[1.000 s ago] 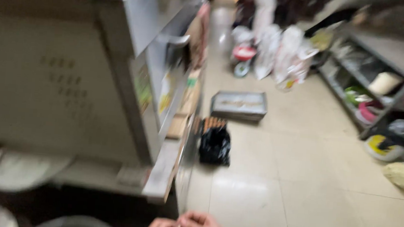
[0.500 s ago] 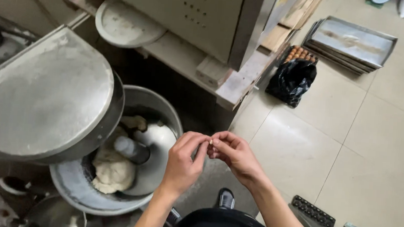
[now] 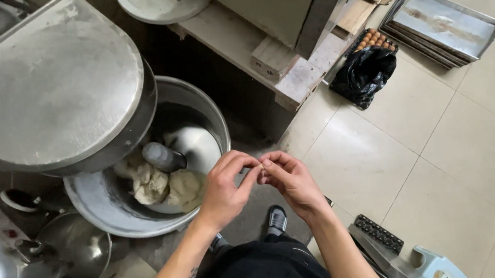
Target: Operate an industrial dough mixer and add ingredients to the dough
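Pale beige tiled floor (image 3: 434, 154) with thin grout lines, evenly lit. A metal cabinet (image 3: 270, 5) stands on a wooden pallet (image 3: 287, 77). Stacked baking trays (image 3: 445, 25) lie on the floor, near a black bag (image 3: 363, 74) and an egg tray (image 3: 376, 39).

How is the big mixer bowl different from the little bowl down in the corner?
The mixer bowl is much bigger than the small bowl. The mixer bowl holds pale dough; no dough shows in the small bowl. The mixer bowl sits half under the mixer's round head; the small bowl sits uncovered. Both are shiny metal.
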